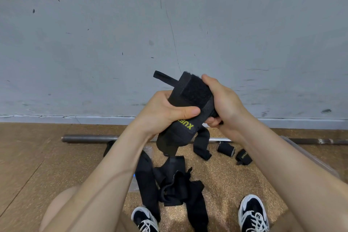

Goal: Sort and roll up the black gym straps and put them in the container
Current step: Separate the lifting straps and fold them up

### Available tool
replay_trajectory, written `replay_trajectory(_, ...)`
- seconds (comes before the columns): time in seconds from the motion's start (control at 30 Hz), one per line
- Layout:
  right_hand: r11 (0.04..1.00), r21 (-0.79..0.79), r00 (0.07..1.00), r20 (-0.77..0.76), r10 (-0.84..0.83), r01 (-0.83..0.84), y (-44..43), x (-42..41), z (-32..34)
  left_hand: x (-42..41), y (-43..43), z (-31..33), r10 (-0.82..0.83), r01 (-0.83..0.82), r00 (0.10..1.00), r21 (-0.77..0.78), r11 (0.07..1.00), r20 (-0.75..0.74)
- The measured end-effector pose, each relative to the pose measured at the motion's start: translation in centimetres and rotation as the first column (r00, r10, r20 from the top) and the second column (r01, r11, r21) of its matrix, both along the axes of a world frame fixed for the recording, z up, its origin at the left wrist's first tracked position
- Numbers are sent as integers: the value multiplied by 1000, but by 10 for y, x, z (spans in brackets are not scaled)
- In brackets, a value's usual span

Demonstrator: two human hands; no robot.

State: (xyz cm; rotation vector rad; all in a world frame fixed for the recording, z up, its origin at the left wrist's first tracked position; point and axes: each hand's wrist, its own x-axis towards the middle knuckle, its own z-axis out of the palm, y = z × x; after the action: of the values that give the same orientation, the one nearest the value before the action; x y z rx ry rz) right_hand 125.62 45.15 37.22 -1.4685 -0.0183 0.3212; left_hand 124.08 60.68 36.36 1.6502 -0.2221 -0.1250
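Between both hands, in front of the grey wall, the half-rolled black strap [190,100] is held above the floor: the left hand [165,113] has fingers and thumb curled around the roll, the right hand [224,103] clamps its other side, and a loose tail hangs down. Below, the cork floor [47,156] lies open left of the pile of loose straps [175,184], and one metal bar [90,138] runs along the wall's foot. Two rolled straps, a plain roll [225,149] and a lettered roll [243,157], lie near the clear container [316,158].
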Motion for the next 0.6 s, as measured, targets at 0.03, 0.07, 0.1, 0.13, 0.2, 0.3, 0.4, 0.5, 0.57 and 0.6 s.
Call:
replay_trajectory(0.03,995,-103,1000,24,13,-10,-2,3,-1,-1,-2,1,34,-34,999,19,999,5)
replay_trajectory(0.07,967,-253,996,89,8,15,-6,7,-4,-2,-3,2,76,-76,997,40,996,7)
replay_trajectory(0.1,913,-398,979,205,-4,87,-10,10,-7,-2,-3,2,120,-120,993,74,990,13)
replay_trajectory(0.13,843,-500,937,349,-14,199,-15,14,-10,-2,-2,2,169,-171,985,127,977,29)
replay_trajectory(0.2,770,-547,857,515,2,327,-18,12,-6,0,-2,1,284,-314,949,309,898,139)
replay_trajectory(0.3,924,-382,974,214,72,16,-13,6,5,2,-7,-5,299,-542,839,640,545,456)
replay_trajectory(0.4,980,-54,966,-188,178,-191,-21,8,8,1,-11,-14,7,-698,697,677,232,717)
replay_trajectory(0.5,975,-15,957,-198,212,-220,-26,9,3,-4,-15,-22,-202,-745,614,644,170,763)
replay_trajectory(0.57,984,24,967,-186,175,-174,-22,7,-2,-3,-16,-26,-229,-746,603,642,180,765)
replay_trajectory(0.6,987,69,968,-194,156,-146,-20,7,-4,-3,-16,-26,-222,-740,611,648,182,760)
